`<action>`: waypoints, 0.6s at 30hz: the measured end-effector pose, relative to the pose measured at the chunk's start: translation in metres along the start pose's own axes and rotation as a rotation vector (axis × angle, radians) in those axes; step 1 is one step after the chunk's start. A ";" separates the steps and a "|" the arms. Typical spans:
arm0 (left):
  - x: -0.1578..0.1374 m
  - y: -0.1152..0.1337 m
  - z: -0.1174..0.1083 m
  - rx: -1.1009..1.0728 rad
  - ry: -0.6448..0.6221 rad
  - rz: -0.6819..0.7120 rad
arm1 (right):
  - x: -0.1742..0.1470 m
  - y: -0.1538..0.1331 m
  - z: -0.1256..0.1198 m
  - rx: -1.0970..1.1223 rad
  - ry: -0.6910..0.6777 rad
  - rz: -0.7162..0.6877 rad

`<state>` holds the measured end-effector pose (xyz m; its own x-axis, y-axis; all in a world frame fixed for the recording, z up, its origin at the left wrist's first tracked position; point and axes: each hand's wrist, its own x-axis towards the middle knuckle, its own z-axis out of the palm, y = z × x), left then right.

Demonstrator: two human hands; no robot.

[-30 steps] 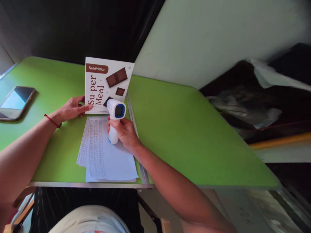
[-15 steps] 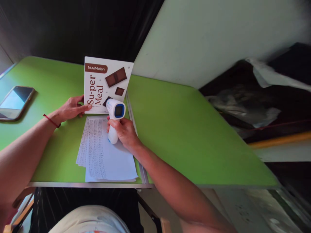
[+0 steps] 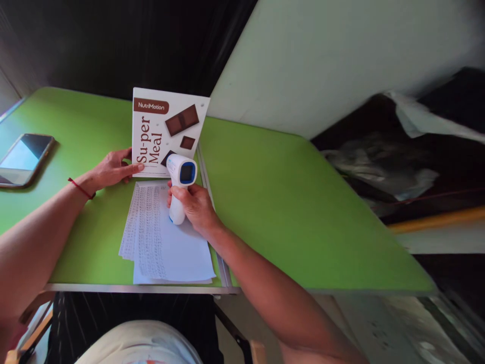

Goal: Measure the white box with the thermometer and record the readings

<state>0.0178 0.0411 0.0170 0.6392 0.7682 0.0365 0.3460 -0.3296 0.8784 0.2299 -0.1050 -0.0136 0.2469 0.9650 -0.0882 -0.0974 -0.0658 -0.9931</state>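
Observation:
A white box (image 3: 153,126) with "NutriMotion Su-per Meal" and chocolate pieces printed on it stands upright on the green table. My left hand (image 3: 115,167) grips its lower left edge, thumb on the front and the other fingers behind, partly hidden. My right hand (image 3: 195,205) is wrapped round the handle of a white infrared thermometer (image 3: 177,174), whose blue-rimmed screen faces me. The thermometer is in front of the box's lower right part and covers some of it. Below it lie sheets of paper (image 3: 185,258) with columns of handwriting.
A phone (image 3: 25,161) lies at the left of the green table (image 3: 288,212). A metal seam runs across the table beside the papers. Behind stand a dark panel (image 3: 125,45) and a pale wall (image 3: 322,65). Plastic bags (image 3: 382,167) fill a dark shelf on the right.
Almost nothing differs. Both hands, the box and the thermometer keep their places, with only a very slight shift of the whole view.

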 end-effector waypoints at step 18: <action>0.006 -0.008 0.017 0.267 0.230 -0.034 | 0.017 -0.015 -0.047 -0.291 0.225 -0.366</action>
<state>0.0305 0.0392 0.0018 0.4630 0.8749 0.1424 0.5510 -0.4099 0.7269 0.2814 -0.0993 -0.0043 0.4194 0.8615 0.2862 0.2983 0.1670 -0.9398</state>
